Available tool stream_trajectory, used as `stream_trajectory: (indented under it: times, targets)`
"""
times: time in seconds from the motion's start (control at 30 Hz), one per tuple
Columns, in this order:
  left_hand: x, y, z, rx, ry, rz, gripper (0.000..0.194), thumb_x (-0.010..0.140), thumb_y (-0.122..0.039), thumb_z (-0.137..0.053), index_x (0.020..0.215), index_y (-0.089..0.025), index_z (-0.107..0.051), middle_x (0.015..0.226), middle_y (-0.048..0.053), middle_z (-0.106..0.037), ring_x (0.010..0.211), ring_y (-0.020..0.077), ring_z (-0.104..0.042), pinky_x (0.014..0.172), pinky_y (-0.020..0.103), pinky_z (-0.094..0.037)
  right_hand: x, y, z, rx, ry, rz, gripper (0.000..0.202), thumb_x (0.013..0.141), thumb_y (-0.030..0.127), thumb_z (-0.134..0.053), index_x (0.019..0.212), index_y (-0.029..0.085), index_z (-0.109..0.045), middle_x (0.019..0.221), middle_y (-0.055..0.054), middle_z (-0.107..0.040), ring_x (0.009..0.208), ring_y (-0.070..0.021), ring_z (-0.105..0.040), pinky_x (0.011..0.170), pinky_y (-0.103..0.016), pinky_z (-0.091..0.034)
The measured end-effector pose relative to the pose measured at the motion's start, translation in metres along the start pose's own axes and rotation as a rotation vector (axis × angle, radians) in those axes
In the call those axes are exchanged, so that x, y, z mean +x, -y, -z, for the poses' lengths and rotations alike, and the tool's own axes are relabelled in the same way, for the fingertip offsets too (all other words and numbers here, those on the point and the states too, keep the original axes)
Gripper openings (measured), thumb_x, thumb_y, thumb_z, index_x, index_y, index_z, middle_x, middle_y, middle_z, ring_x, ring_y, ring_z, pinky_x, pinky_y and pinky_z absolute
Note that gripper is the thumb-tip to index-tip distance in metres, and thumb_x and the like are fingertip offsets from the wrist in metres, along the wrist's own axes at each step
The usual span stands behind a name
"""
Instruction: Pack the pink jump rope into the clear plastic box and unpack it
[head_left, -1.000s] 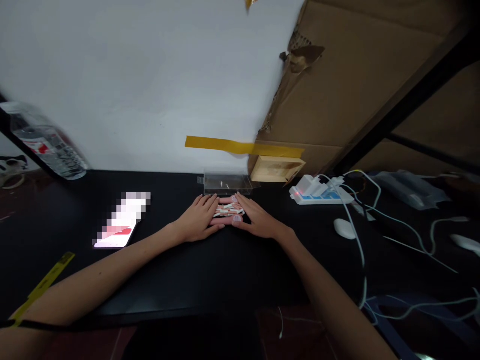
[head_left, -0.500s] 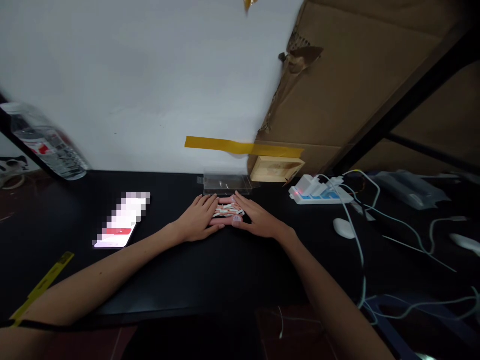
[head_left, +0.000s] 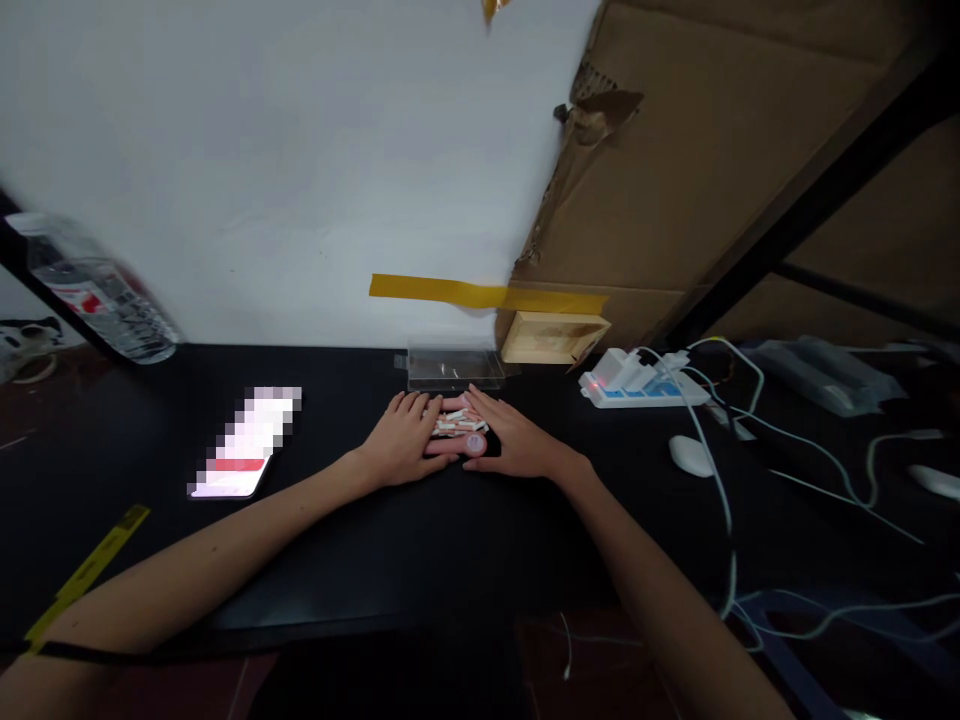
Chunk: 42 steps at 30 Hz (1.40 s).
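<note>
Between my two hands, several small white-and-pink pieces lie in a loose heap on the black tabletop. A pink bar with a rounded, pale-marked end lies along the near side of the heap, and another pink bar lies along its far side. My left hand rests against the left of this group, fingers extended and thumb apart, partly covering the pieces and bars. From the right, my right hand touches the group with fingers stretched out and thumb apart. Neither hand is closed round a piece.
Behind the hands lies a clear plastic case, with a shallow wooden box beside it. A lit phone is at left, near a water bottle. A power strip, a white mouse and cables occupy the right.
My left hand has shifted slightly right, narrowing the space between the hands. The small pieces have moved a little, and more of the near bar's rounded end shows.
</note>
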<state>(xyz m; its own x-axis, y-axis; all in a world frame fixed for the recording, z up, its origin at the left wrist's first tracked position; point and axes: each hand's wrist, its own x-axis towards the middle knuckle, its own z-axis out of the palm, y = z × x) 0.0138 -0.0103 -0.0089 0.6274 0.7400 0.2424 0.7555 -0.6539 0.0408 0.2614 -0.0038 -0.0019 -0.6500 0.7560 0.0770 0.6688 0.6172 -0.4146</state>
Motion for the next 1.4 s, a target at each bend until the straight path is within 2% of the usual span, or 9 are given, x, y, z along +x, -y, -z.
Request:
stream_trajectory:
  times: [0.13, 0.4, 0.67, 0.83, 0.97, 1.07, 1.2, 1.27, 1.4]
  targets:
    - [-0.002, 0.002, -0.004, -0.03, -0.019, -0.016, 0.077, 0.089, -0.058, -0.056, 0.143, -0.005, -0.039, 0.138, 0.023, -0.051, 0.13, 0.0385, -0.046, 0.112, 0.053, -0.028, -0.002, -0.009, -0.002, 0.023, -0.044, 0.02, 0.111, 0.077, 0.065, -0.072, 0.16, 0.017, -0.016, 0.163, -0.02, -0.026, 0.15, -0.0372, -0.025, 0.12, -0.059, -0.026]
    - [-0.001, 0.005, -0.005, -0.13, -0.083, 0.022, 0.071, 0.09, -0.056, -0.058, 0.143, -0.013, -0.04, 0.128, 0.019, -0.055, 0.116, 0.0352, -0.053, 0.1, 0.049, -0.042, -0.003, -0.012, -0.001, 0.057, -0.13, 0.026, 0.101, 0.08, 0.059, -0.072, 0.158, 0.017, -0.024, 0.157, -0.02, -0.039, 0.144, -0.037, -0.039, 0.117, -0.058, -0.033]
    - [0.002, 0.003, -0.012, -0.107, -0.128, 0.192, 0.054, 0.088, -0.04, -0.062, 0.134, -0.014, -0.051, 0.114, 0.015, -0.06, 0.102, 0.0322, -0.058, 0.089, 0.047, -0.048, -0.002, -0.005, 0.004, 0.095, -0.148, 0.021, 0.088, 0.087, 0.056, -0.065, 0.158, 0.023, -0.026, 0.155, -0.016, -0.044, 0.14, -0.0339, -0.045, 0.114, -0.057, -0.037]
    - [0.003, 0.01, -0.013, -0.279, -0.214, 0.259, 0.046, 0.081, -0.022, -0.06, 0.127, -0.017, -0.058, 0.111, 0.013, -0.06, 0.101, 0.0295, -0.06, 0.089, 0.046, -0.051, -0.001, -0.001, 0.007, 0.203, -0.169, 0.058, 0.081, 0.091, 0.057, -0.06, 0.157, 0.024, -0.027, 0.156, -0.013, -0.043, 0.14, -0.0324, -0.045, 0.116, -0.054, -0.035]
    - [0.008, 0.01, 0.003, -0.57, -0.251, 0.284, 0.043, 0.074, -0.019, -0.061, 0.117, -0.016, -0.064, 0.111, 0.011, -0.065, 0.101, 0.0272, -0.064, 0.093, 0.044, -0.052, 0.003, 0.004, 0.011, 0.423, -0.179, 0.061, 0.076, 0.094, 0.065, -0.048, 0.156, 0.025, -0.029, 0.158, -0.011, -0.041, 0.144, -0.0308, -0.041, 0.118, -0.051, -0.032]
    - [0.01, 0.002, 0.02, -1.026, -0.056, 0.312, 0.035, 0.074, -0.027, -0.066, 0.107, -0.017, -0.067, 0.103, 0.007, -0.071, 0.095, 0.0262, -0.068, 0.09, 0.045, -0.054, 0.011, 0.009, 0.01, 0.627, -0.176, 0.106, 0.083, 0.089, 0.079, -0.037, 0.152, 0.025, -0.035, 0.154, -0.011, -0.046, 0.141, -0.0319, -0.044, 0.115, -0.05, -0.036]
    - [0.008, -0.013, 0.032, -1.698, 0.294, 0.43, 0.032, 0.076, -0.028, -0.068, 0.103, -0.013, -0.064, 0.109, 0.015, -0.072, 0.097, 0.0268, -0.071, 0.092, 0.045, -0.055, 0.037, 0.022, -0.001, 0.962, -0.121, 0.018, 0.095, 0.077, 0.091, -0.035, 0.136, 0.019, -0.052, 0.12, -0.015, -0.071, 0.115, -0.0354, -0.066, 0.098, -0.051, -0.052]
    - [0.006, -0.016, 0.034, -1.904, 0.441, 0.443, 0.03, 0.079, -0.024, -0.063, 0.107, -0.012, -0.063, 0.117, 0.017, -0.07, 0.107, 0.0277, -0.069, 0.098, 0.047, -0.052, 0.054, 0.032, -0.007, 1.113, -0.057, -0.1, 0.089, 0.081, 0.087, -0.032, 0.132, 0.019, -0.057, 0.116, -0.015, -0.072, 0.112, -0.0352, -0.067, 0.094, -0.052, -0.055]
    - [0.002, -0.013, 0.031, -2.069, 0.676, 0.449, 0.03, 0.088, -0.025, -0.053, 0.114, -0.012, -0.061, 0.126, 0.017, -0.067, 0.122, 0.0305, -0.062, 0.104, 0.053, -0.046, 0.079, 0.048, -0.014, 1.447, -0.064, 0.036, 0.07, 0.089, 0.068, -0.036, 0.139, 0.02, -0.051, 0.135, -0.013, -0.064, 0.128, -0.0327, -0.058, 0.108, -0.054, -0.045]
